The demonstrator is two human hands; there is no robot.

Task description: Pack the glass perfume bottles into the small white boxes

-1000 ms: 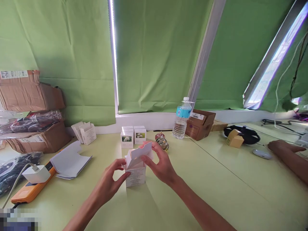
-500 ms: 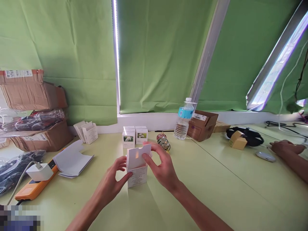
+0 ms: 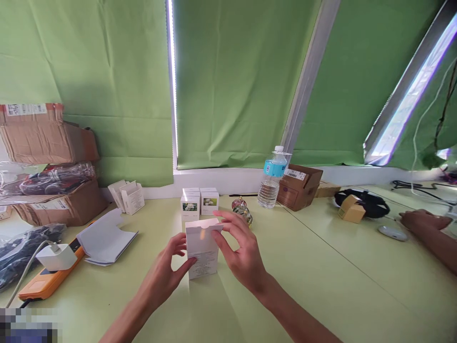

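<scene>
Steadying a white, printed, rectangular cardboard box (image 3: 202,247) upright on the pale-green table (image 3: 271,286), apparently against tipping, the left hand (image 3: 162,267) clasps its left edge between thumb and curled fingers; the right hand (image 3: 242,250), wrist angled inward, lightly pinches its upper right corner, probably controlling the top

White box (image 3: 202,250), bottle (image 3: 270,178) on green table (image 3: 303,267)

Smooth paperboard box (image 3: 202,251), glossy plastic bottle (image 3: 270,183)
</scene>
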